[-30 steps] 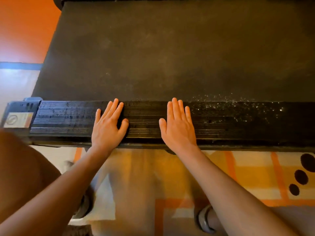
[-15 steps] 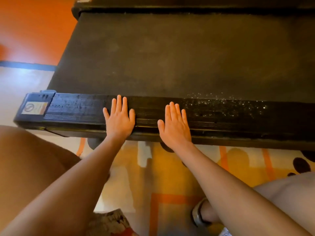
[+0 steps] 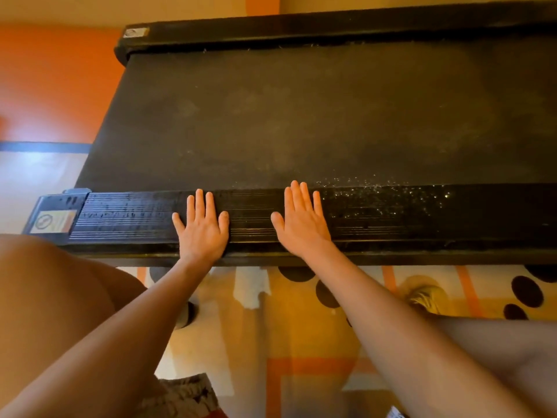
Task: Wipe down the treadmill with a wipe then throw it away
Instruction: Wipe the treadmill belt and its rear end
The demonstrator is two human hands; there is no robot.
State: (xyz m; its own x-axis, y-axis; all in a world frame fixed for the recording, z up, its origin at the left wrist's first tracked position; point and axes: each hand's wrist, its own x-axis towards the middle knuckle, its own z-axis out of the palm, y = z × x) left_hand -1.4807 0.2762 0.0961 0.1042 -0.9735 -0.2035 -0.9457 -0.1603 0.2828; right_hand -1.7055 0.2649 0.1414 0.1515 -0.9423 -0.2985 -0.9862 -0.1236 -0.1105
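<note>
1. The big black treadmill (image 3: 286, 116) lies low, right in front of the person.
2. The left hand (image 3: 203, 229) lies flat on the near side rail (image 3: 126, 217), the one with thin lines on it. Its fingers (image 3: 199, 203) are straight and hold nothing.
3. The right hand (image 3: 303, 226) lies flat on the same rail, near the left hand but not touching it. Its fingers are straight too and hold nothing.
4. Little white specks (image 3: 388, 194) sit on the rail just right of the right hand.
5. A white scrap (image 3: 250, 289) lies on the rug (image 3: 301, 342) beside the treadmill. I cannot tell if it is the wipe.
</note>
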